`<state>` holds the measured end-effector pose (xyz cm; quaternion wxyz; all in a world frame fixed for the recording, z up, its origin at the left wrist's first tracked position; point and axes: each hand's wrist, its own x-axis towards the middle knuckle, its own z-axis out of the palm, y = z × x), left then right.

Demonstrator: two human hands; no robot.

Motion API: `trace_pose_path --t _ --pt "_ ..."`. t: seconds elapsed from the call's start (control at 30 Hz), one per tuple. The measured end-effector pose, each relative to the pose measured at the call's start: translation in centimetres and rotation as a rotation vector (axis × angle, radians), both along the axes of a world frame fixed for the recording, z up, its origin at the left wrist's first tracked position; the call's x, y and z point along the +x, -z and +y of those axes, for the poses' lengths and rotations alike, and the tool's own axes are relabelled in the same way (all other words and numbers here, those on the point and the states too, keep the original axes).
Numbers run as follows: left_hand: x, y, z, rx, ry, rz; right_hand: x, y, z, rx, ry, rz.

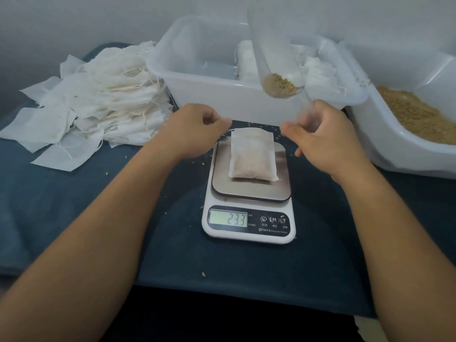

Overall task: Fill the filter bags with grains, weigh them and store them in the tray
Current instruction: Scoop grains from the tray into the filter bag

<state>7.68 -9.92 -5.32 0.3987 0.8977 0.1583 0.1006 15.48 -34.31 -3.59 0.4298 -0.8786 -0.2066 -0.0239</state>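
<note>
One filled filter bag [252,154] lies on the scale [249,193], between and just below both hands. Left hand [197,129] and right hand [325,137] pinch its drawstring ends, fingers curled; the right also holds a clear scoop [274,70] with grains. Behind stand the tray [197,95] and, on the right, the grain bin [394,149]; empty bags [98,95] pile on the table [74,206] at left.

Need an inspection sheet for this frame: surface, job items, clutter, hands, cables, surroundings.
Surface: dark blue cloth, stray grains scattered on it.
Job items: filled bag lies on scale, display reads 23.3; empty bags piled far left; tray holds stored bags; grain tub at right; scoop with some grain over the tray.
Clutter: loose grains only.
Hands: left hand and right hand with curled fingers at the bag's top corners, apparently pinching its drawstrings.
Cables: nothing seen.
Surroundings: plain white wall.
</note>
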Motion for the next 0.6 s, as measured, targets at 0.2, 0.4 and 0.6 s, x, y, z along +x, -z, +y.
trace_pose_path --t 0.2,0.4,0.6 --pt "0.0 -0.1 -0.2 0.017 0.017 0.008 -0.7 0.2 0.6 -0.139 -0.025 -0.045" --pt "0.0 -0.1 -0.2 0.004 0.0 -0.018 -1.2 0.4 1.2 -0.15 -0.023 -0.079" --pt "0.0 -0.2 -0.4 0.036 -0.011 -0.036 -1.2 0.1 1.6 -0.119 -0.043 -0.017"
